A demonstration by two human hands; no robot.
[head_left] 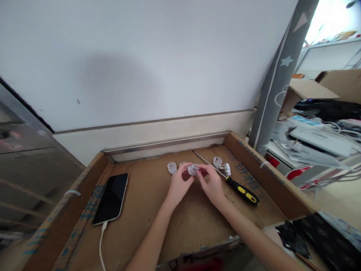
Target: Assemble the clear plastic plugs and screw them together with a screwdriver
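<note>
Between the fingertips of both hands is a clear plastic plug, held just above the cardboard surface. My left hand pinches its left side, and my right hand grips the right side. Behind my left fingers lies another clear plug, with one more partly hidden beside it. Beyond my right hand rest a clear plug with its pins up and a white plug. A screwdriver with a black and yellow handle lies right of my right hand, its shaft pointing away to the left.
A phone with a white charging cable lies at the left. Raised cardboard sides edge the cardboard-lined work surface. A white wall stands behind, a grey post at the right. Cluttered boxes and cables lie beyond.
</note>
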